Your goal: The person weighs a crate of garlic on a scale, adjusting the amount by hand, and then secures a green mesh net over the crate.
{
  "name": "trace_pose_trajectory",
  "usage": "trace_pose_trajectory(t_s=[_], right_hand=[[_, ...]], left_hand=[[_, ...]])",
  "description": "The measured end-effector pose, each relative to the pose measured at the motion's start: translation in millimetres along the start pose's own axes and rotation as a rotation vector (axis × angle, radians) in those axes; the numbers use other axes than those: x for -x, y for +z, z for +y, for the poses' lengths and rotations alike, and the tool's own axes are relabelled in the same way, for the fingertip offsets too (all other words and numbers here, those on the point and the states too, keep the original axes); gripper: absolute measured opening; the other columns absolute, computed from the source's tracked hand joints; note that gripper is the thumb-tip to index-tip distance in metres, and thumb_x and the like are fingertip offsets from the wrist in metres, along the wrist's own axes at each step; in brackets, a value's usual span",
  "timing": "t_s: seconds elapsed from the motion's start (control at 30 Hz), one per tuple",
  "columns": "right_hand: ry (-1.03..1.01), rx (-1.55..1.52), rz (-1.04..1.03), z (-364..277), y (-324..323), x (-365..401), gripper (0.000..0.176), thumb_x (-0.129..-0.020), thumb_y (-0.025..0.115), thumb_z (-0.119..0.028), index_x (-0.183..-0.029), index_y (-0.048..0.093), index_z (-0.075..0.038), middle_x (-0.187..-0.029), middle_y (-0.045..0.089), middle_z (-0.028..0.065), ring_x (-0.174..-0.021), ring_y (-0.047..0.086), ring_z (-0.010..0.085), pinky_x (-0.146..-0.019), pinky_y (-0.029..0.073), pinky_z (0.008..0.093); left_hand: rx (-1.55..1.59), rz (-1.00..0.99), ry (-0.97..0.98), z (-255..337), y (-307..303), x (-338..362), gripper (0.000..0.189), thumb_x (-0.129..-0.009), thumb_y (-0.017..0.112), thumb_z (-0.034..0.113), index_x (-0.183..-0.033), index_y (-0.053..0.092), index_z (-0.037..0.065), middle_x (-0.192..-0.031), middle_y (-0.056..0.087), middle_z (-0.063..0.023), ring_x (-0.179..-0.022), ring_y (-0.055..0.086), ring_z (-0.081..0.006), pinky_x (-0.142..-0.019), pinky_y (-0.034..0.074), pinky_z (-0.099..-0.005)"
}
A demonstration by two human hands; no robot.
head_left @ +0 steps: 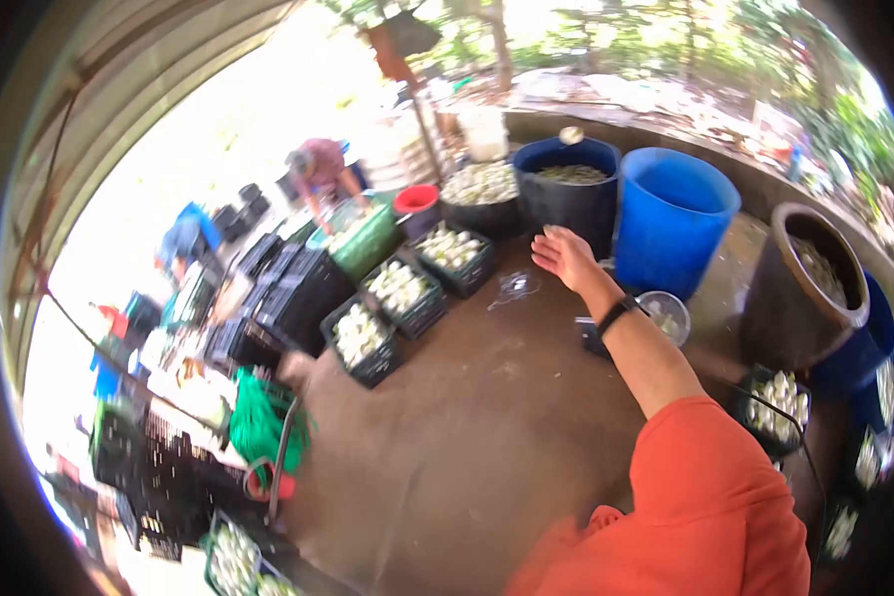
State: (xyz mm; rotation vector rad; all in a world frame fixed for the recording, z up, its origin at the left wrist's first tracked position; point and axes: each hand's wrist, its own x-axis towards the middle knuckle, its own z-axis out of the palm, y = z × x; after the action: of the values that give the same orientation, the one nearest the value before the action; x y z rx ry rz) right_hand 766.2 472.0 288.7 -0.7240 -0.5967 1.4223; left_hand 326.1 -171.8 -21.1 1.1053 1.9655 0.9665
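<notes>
My right hand (563, 254) is stretched out ahead, its fingers extended and nothing in them. A black band circles that wrist, and an orange sleeve covers the upper arm. Beyond the fingertips stands a dark vat (566, 211) with greenish contents, and a small pale roundish thing (571, 135) shows at its far rim in this view. A bright blue barrel (673, 223) is to the right of the hand. Below the forearm sits a clear round container (666, 316), partly hidden by the arm. My left hand is out of view.
Crates of pale vegetables (397, 288) line the wet floor (447, 427). A brown jar (807, 288) and another crate (777, 405) stand at right. Black crates (293, 283) and a green net bag (258, 417) are at left. A person (323, 174) bends over a green tub (366, 243).
</notes>
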Motion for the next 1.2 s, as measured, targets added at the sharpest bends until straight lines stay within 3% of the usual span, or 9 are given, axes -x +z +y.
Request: trace_pose_trajectory(t_s=[0.17, 0.2, 0.23, 0.37, 0.53, 0.6, 0.7, 0.87, 1.2], right_hand=[[0.723, 0.220, -0.122, 171, -30, 106, 0.009, -0.087, 0.057, -0.018, -0.093, 0.061, -0.013, -0.090, 0.066, 0.0034, -0.080, 0.064, 0.0160, -0.068, 0.055, 0.0311], [0.882, 0.246, -0.183, 214, -51, 131, 0.005, -0.086, 0.055, -0.016, -0.086, 0.059, -0.013, -0.081, 0.064, 0.0027, -0.074, 0.064, 0.0157, -0.062, 0.054, 0.0311], [1.034, 0.259, -0.438, 248, -69, 159, 0.006, -0.086, 0.054, -0.016, -0.084, 0.058, -0.011, -0.078, 0.063, 0.0037, -0.071, 0.063, 0.0164, -0.060, 0.054, 0.0316], [1.329, 0.835, -0.628, 283, -8, 303, 0.012, -0.087, 0.053, -0.009, -0.094, 0.062, -0.005, -0.080, 0.065, 0.0066, -0.069, 0.063, 0.0170, -0.058, 0.053, 0.0294], [1.065, 1.335, -1.899, 345, 29, 377, 0.023, -0.085, 0.059, -0.014, -0.104, 0.062, -0.002, -0.084, 0.067, 0.0051, -0.069, 0.063, 0.0130, -0.062, 0.050, 0.0249], [0.981, 1.483, -2.043, 367, 51, 405, 0.023, -0.084, 0.060, -0.015, -0.103, 0.062, -0.002, -0.083, 0.066, 0.0040, -0.069, 0.061, 0.0111, -0.060, 0.049, 0.0250], [1.050, 1.513, -1.923, 423, 67, 437, 0.020, -0.085, 0.059, -0.016, -0.101, 0.063, -0.004, -0.083, 0.065, 0.0039, -0.070, 0.060, 0.0108, -0.059, 0.049, 0.0257], [1.066, 1.537, -1.486, 490, 112, 532, 0.022, -0.089, 0.058, -0.024, -0.100, 0.062, -0.005, -0.084, 0.065, 0.0045, -0.074, 0.062, 0.0123, -0.066, 0.050, 0.0261], [0.859, 1.356, -1.952, 663, 103, 707, 0.031, -0.086, 0.062, -0.027, -0.101, 0.061, 0.001, -0.083, 0.063, 0.0057, -0.079, 0.060, 0.0152, -0.073, 0.047, 0.0266]], left_hand=[[0.038, 0.402, -0.209, 55, 90, 163, 0.026, -0.085, 0.063, 0.011, -0.109, 0.063, 0.001, -0.084, 0.062, -0.0052, -0.071, 0.055, -0.0142, -0.063, 0.047, -0.0245], [0.726, 0.602, -0.756, 92, 92, 165, 0.026, -0.086, 0.063, 0.012, -0.108, 0.063, -0.002, -0.089, 0.062, -0.0086, -0.074, 0.055, -0.0162, -0.067, 0.047, -0.0282], [0.802, 0.739, -0.816, 100, 104, 178, 0.023, -0.082, 0.062, 0.005, -0.103, 0.062, -0.004, -0.082, 0.062, -0.0088, -0.068, 0.056, -0.0150, -0.060, 0.047, -0.0267], [0.774, 1.069, -0.985, 118, 150, 242, 0.021, -0.077, 0.061, -0.002, -0.098, 0.060, -0.004, -0.070, 0.062, -0.0102, -0.054, 0.059, -0.0165, -0.046, 0.047, -0.0264], [0.947, 1.282, -1.198, 93, 221, 322, 0.023, -0.076, 0.061, 0.000, -0.099, 0.059, -0.003, -0.067, 0.060, -0.0088, -0.052, 0.058, -0.0176, -0.043, 0.045, -0.0278], [0.990, 1.409, -1.289, 98, 242, 341, 0.020, -0.076, 0.061, 0.002, -0.095, 0.059, -0.001, -0.064, 0.058, -0.0072, -0.051, 0.057, -0.0168, -0.043, 0.044, -0.0271], [0.552, 1.356, -1.172, 9, 318, 397, 0.014, -0.077, 0.062, 0.003, -0.090, 0.059, 0.001, -0.063, 0.057, -0.0055, -0.051, 0.055, -0.0147, -0.043, 0.043, -0.0263], [0.690, 1.463, -1.490, -34, 233, 395, 0.023, -0.077, 0.066, 0.013, -0.095, 0.063, -0.001, -0.074, 0.063, -0.0087, -0.067, 0.059, -0.0155, -0.062, 0.047, -0.0288], [0.876, 1.459, -1.533, -199, 125, 406, 0.058, -0.078, 0.068, 0.017, -0.127, 0.045, -0.004, -0.125, 0.052, -0.0205, -0.114, 0.053, -0.0276, -0.096, 0.042, -0.0364]])
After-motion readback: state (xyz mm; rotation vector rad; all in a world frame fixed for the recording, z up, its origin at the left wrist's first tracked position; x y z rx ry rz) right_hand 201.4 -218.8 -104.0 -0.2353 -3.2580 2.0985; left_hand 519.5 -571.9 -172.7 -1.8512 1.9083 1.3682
